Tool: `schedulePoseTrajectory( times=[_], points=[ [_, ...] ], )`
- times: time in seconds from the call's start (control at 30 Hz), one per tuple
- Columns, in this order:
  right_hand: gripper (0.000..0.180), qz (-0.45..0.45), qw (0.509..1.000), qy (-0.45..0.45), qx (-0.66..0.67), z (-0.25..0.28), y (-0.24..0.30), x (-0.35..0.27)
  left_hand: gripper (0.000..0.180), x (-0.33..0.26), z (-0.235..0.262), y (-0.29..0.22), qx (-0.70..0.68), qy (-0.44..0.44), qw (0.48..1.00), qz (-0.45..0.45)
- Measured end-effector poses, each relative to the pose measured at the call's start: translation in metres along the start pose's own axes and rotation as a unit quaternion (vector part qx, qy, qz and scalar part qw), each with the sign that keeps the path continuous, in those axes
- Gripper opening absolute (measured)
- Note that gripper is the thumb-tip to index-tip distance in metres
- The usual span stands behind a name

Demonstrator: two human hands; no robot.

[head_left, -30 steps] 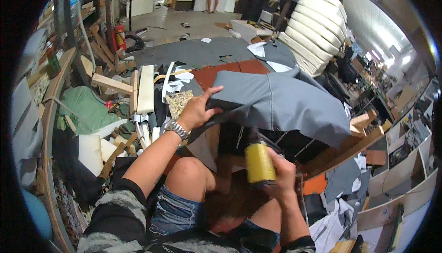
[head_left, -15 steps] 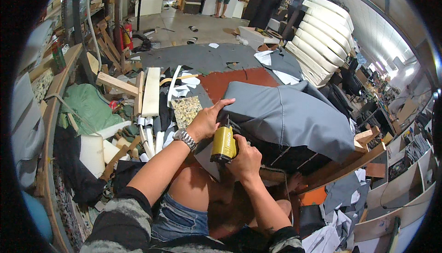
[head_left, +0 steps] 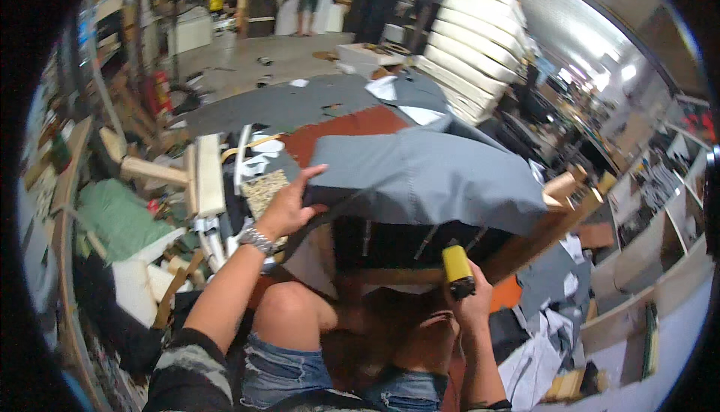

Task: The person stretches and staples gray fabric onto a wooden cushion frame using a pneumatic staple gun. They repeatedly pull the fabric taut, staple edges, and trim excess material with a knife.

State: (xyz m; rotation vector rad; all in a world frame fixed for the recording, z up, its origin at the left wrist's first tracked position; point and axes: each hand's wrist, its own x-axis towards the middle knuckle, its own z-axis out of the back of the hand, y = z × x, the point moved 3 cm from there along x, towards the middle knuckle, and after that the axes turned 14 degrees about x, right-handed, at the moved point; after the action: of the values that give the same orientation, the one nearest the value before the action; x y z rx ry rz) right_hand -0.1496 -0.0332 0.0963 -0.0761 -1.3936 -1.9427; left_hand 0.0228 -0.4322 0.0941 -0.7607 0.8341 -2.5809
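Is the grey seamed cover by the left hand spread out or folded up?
Spread: the grey seamed cover drapes broadly over the wooden frame, its lower edge hanging above the black area, left hand at its left end.

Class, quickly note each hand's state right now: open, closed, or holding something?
Left hand: open, thumb and forefinger spread, at the left end of the grey fabric cover.
Right hand: closed, holding a boxy yellow-and-black handheld tool.

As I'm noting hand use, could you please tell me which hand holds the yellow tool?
The right hand: it grips the yellow tool, while the left hand, with the metal watch, is at the grey cover's left end.
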Motion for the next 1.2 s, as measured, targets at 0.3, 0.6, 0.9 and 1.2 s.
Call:
schedulePoseTrajectory(
  times=[0.3,0.6,0.9,1.2],
  points=[
    [0.065,-0.48,0.848,0.044,-0.218,0.167,-0.245,-0.335,0.061,0.035,-0.013,0.018,-0.159,-0.154,0.962,0.159],
    [0.042,-0.284,0.939,-0.095,-0.168,0.214,-0.21,-0.209,0.08,0.056,-0.006,0.02,-0.093,-0.042,0.977,0.187],
    [0.05,0.202,0.881,-0.331,-0.272,0.294,0.042,0.126,0.073,-0.037,0.002,-0.004,-0.171,-0.074,0.971,0.152],
    [0.039,0.054,0.855,-0.399,-0.328,0.314,0.051,-0.029,0.058,-0.148,-0.017,-0.044,-0.397,-0.187,0.866,0.239]
  ],
)
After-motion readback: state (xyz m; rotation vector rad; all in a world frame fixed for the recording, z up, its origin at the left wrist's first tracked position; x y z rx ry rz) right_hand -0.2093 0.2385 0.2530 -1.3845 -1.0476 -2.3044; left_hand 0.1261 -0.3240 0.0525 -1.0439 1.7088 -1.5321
